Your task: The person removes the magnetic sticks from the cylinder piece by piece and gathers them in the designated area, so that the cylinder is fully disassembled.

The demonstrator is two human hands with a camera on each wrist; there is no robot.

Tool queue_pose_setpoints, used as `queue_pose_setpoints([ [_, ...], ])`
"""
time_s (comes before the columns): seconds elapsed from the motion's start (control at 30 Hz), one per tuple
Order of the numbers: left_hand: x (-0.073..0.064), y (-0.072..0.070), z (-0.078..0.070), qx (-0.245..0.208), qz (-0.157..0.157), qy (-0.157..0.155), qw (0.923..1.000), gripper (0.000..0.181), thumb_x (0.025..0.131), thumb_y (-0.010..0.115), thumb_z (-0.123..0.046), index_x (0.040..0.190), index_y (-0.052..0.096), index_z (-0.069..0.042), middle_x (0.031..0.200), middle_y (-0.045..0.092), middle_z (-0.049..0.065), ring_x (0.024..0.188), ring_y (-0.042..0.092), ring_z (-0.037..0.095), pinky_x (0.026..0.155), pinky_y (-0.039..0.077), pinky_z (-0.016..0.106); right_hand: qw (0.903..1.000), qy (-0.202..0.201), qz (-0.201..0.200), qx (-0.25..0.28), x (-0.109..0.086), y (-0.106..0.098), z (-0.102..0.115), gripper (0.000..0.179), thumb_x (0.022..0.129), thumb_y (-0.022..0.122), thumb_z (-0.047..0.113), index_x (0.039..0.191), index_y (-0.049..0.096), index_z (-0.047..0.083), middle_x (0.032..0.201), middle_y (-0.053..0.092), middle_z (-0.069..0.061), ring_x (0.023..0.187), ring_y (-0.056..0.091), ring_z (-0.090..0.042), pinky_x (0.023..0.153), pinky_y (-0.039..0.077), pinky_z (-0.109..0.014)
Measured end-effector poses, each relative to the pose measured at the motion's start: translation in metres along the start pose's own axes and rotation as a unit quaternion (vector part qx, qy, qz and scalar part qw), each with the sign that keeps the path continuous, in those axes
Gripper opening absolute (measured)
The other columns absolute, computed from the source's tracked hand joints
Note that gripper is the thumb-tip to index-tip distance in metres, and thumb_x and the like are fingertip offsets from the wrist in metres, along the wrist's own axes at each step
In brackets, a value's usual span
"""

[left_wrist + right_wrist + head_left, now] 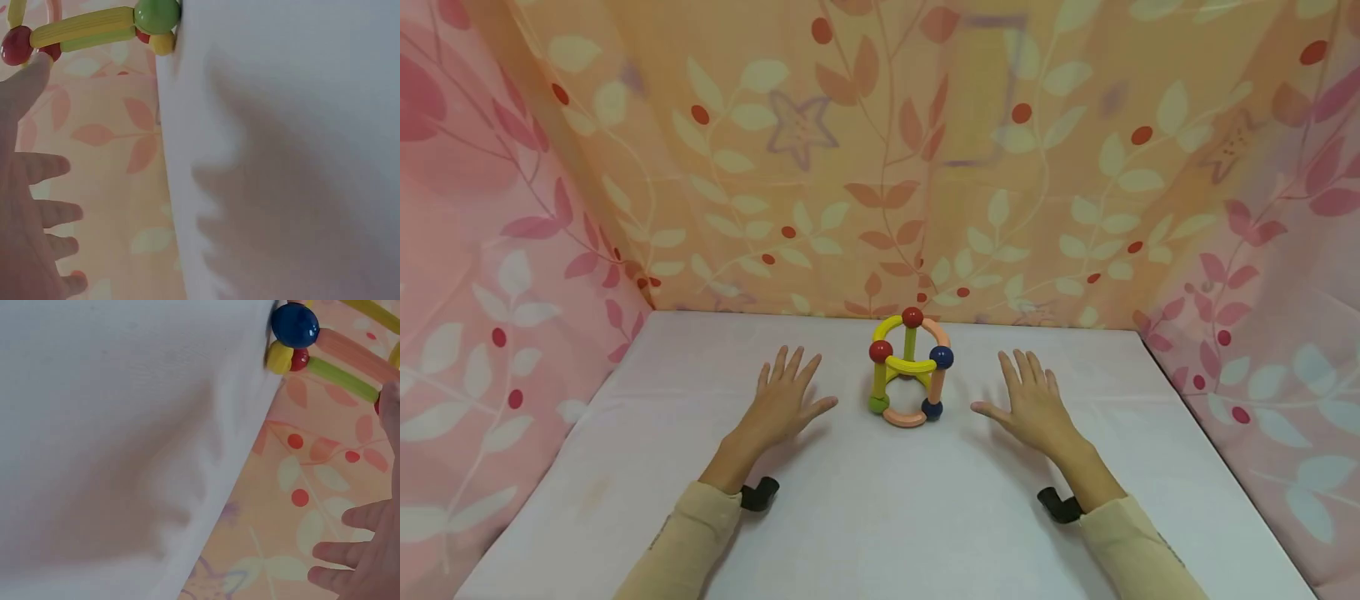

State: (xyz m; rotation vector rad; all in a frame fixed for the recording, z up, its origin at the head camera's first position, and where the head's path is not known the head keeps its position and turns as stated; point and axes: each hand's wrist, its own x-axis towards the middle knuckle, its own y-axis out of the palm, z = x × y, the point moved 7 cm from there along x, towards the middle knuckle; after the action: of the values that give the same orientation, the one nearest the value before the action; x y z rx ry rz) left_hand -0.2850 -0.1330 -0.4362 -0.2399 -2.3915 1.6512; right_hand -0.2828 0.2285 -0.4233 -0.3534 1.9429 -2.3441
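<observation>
A small frame built of coloured balls and rods, like a magnetic building toy [912,367], stands upright on the white table. Red and blue balls top it, joined by curved yellow and orange pieces; green and blue balls show at its base. To its left my left hand [784,402] hovers with fingers spread, apart from the toy. On the other side my right hand [1032,407] is spread the same way, holding nothing. The left wrist view catches the toy's green ball [157,14] beyond the thumb. In the right wrist view a blue ball [295,325] shows near the top.
White cloth covers the table [895,517]. A floral curtain [880,167] hangs along the back edge, with pink patterned curtains at both sides. Black wrist cameras [760,494] are strapped to both forearms. Both hands cast shadows on the cloth.
</observation>
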Motion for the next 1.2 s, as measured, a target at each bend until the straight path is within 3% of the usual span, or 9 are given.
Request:
queue_pose_setpoints([
  [0.23, 0.007, -0.013, -0.018, -0.031, -0.046, 0.042, 0.9976, 0.088, 0.090, 0.060, -0.056, 0.153, 0.027, -0.005, 0.161, 0.020, 0.019, 0.151, 0.009, 0.038, 0.120, 0.012, 0.059, 0.9972, -0.064, -0.020, 0.033, 0.006, -0.011, 0.012, 0.098, 0.083, 0.066, 0.060, 0.153, 0.025, 0.005, 0.157, 0.025, -0.023, 0.145, 0.020, -0.045, 0.114, 0.021, -0.066],
  [0.4, 0.012, -0.024, -0.035, -0.065, -0.075, 0.080, 0.9918, 0.086, 0.089, 0.066, -0.049, 0.152, 0.029, -0.003, 0.160, 0.026, 0.015, 0.151, 0.017, 0.033, 0.120, 0.019, 0.054, 0.9870, -0.120, -0.063, 0.088, 0.009, -0.021, 0.021, 0.089, 0.083, 0.075, 0.044, 0.151, 0.032, 0.005, 0.154, 0.034, -0.019, 0.143, 0.030, -0.040, 0.114, 0.027, -0.061],
  [0.57, 0.018, -0.031, -0.053, -0.102, -0.106, 0.128, 0.9808, 0.082, 0.087, 0.072, -0.039, 0.151, 0.034, -0.005, 0.158, 0.033, 0.012, 0.148, 0.026, 0.030, 0.118, 0.026, 0.053, 0.9724, -0.146, -0.094, 0.156, 0.012, -0.031, 0.032, 0.084, 0.082, 0.078, 0.034, 0.149, 0.037, 0.006, 0.152, 0.040, -0.017, 0.140, 0.037, -0.038, 0.110, 0.034, -0.060],
  [0.8, 0.024, -0.034, -0.077, -0.132, -0.130, 0.186, 0.9649, 0.075, 0.085, 0.076, -0.032, 0.146, 0.042, -0.004, 0.154, 0.041, 0.012, 0.146, 0.032, 0.030, 0.115, 0.032, 0.052, 0.9580, -0.163, -0.102, 0.213, 0.016, -0.039, 0.047, 0.079, 0.081, 0.079, 0.027, 0.148, 0.041, 0.009, 0.151, 0.043, -0.014, 0.138, 0.042, -0.036, 0.107, 0.039, -0.058],
  [1.2, 0.032, -0.033, -0.111, -0.143, -0.174, 0.263, 0.9381, 0.060, 0.080, 0.080, -0.025, 0.133, 0.059, -0.004, 0.139, 0.059, 0.008, 0.138, 0.046, 0.026, 0.113, 0.037, 0.047, 0.9335, -0.226, -0.135, 0.243, 0.023, -0.042, 0.067, 0.069, 0.078, 0.081, 0.014, 0.139, 0.051, 0.003, 0.142, 0.053, -0.015, 0.131, 0.051, -0.034, 0.104, 0.045, -0.052],
])
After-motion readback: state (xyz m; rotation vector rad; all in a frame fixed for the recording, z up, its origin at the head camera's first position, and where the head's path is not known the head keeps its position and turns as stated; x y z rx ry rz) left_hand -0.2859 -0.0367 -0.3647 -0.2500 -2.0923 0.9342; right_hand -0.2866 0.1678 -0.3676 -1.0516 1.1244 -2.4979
